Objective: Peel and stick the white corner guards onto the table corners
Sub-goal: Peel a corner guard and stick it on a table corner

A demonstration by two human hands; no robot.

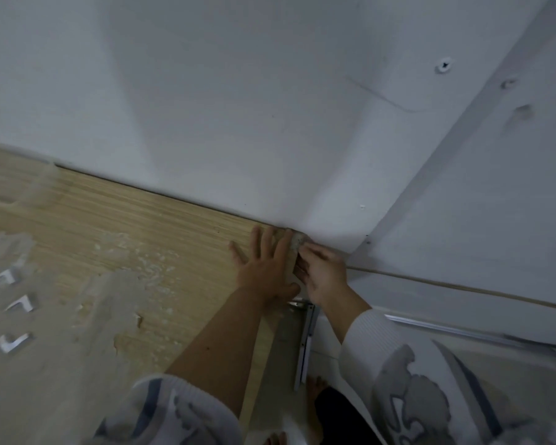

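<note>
At the far corner of the wooden bench (116,226), where it meets the white wall (238,107), both my hands work on one corner guard (296,240). My left hand (265,268) lies flat on the bench top just beside that corner, fingers straight and spread, grip open, its fingertips reaching the bench's far edge against the wall. My right hand (323,274) is off the bench's side edge, fingers curled in toward the corner; its fingertips touch the pale, blurred corner guard, and it looks as though I pinch it, though the blur keeps me from being sure how firmly. The guard sits right on the bench corner, between my two hands.

Three more white corner guards (13,303) lie in a row on the bench, well apart from the corner, toward the bench's left end, on a sheet of clear plastic (119,290) spread over the wood. Below the corner, under the bench's side edge, a metal bracket (305,342) runs downward. Both my sleeves (398,374) are white with grey-blue patterns; the left one is pushed up the forearm. A screw (444,65) sits in the white panel far above the corner to the right.
</note>
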